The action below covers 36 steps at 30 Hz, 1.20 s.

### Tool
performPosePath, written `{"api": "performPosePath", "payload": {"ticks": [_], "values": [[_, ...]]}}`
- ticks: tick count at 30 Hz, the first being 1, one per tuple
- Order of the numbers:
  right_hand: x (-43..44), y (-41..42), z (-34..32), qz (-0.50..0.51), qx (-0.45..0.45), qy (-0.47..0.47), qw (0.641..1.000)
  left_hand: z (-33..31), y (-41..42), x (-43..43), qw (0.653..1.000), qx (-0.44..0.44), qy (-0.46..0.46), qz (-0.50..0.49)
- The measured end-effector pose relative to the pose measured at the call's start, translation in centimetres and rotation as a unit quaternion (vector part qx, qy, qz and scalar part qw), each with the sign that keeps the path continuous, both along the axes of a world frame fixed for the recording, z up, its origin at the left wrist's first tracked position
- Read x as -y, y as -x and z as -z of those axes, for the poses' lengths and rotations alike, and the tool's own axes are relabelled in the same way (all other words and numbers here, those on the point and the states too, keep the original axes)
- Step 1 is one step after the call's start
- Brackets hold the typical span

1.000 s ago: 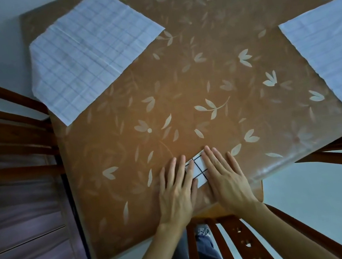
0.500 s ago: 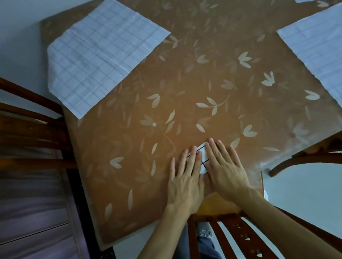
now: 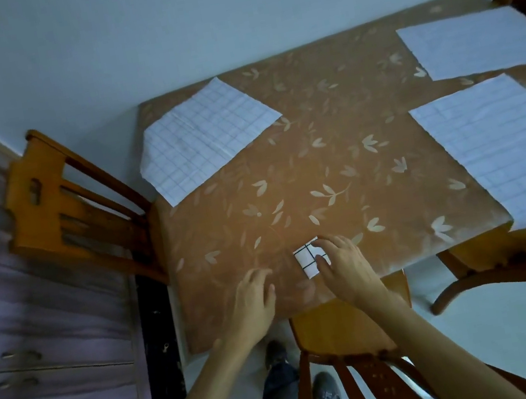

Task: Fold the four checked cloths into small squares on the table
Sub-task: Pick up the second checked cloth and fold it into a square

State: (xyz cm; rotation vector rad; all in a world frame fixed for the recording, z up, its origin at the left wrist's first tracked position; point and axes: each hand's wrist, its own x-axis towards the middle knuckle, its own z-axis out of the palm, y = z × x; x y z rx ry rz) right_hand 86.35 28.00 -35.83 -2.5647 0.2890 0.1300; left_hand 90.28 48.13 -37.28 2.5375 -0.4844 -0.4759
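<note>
A small folded checked cloth lies near the front edge of the brown leaf-patterned table. My right hand is on its right side, with curled fingers and thumb pinching that edge. My left hand is to the left of the square, apart from it, with its fingers loosely bent over the table. Three more checked cloths lie unfolded and flat: one at the far left corner, one at the far right, and one on the right side hanging over the table edge.
Wooden chairs stand around the table: one at the left, one right under my arms, one at the right. A purple drawer unit fills the left side. My shoes show on the floor below.
Both hands were pressing flat on the folded cloth. My left hand has since slid off to the left, and my right hand has curled onto the cloth's right edge. The view has pulled back.
</note>
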Motion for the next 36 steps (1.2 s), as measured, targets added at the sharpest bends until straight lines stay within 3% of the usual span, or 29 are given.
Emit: {"api": "performPosePath", "payload": {"ticks": [9,20,29,36], "values": [[-5.0,0.1,-4.9,-0.021,0.06,-0.087,0.994,-5.2,-0.4,-6.7,0.996,0.069,0.001,-0.057],[-14.2,-4.7,-7.5,-0.031,0.079,-0.075,0.994,-7.7,-5.0,-16.7,0.995,0.028,0.053,-0.08],[-23.7,-9.9,-9.3,0.046,0.114,-0.072,0.99,-9.8,-12.4,-25.7,0.996,0.041,0.078,-0.028],[-27.0,-12.9,-11.7,0.084,0.143,-0.069,0.984,-12.3,-17.0,-28.0,0.992,0.043,0.117,-0.002]]}}
